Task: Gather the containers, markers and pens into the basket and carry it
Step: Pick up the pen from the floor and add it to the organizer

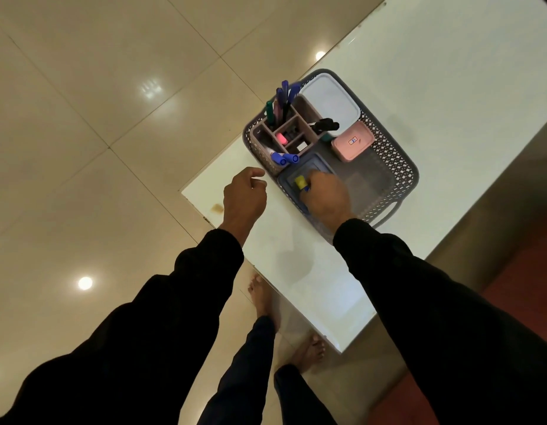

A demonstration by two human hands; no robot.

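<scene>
I see white glossy table (435, 96), corner toward me, over tiled floor (82, 118). Grey lattice basket (398, 167) sits directly on table near left edge. Small brown stain (218, 207) on table at near-left edge.

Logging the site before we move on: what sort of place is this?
Probably a room in a home or small office. Signs: glossy beige floor tiles reflecting ceiling lights, a white glass-topped table, and a grey perforated plastic basket of pens and lidded containers. The person stands barefoot.
</scene>
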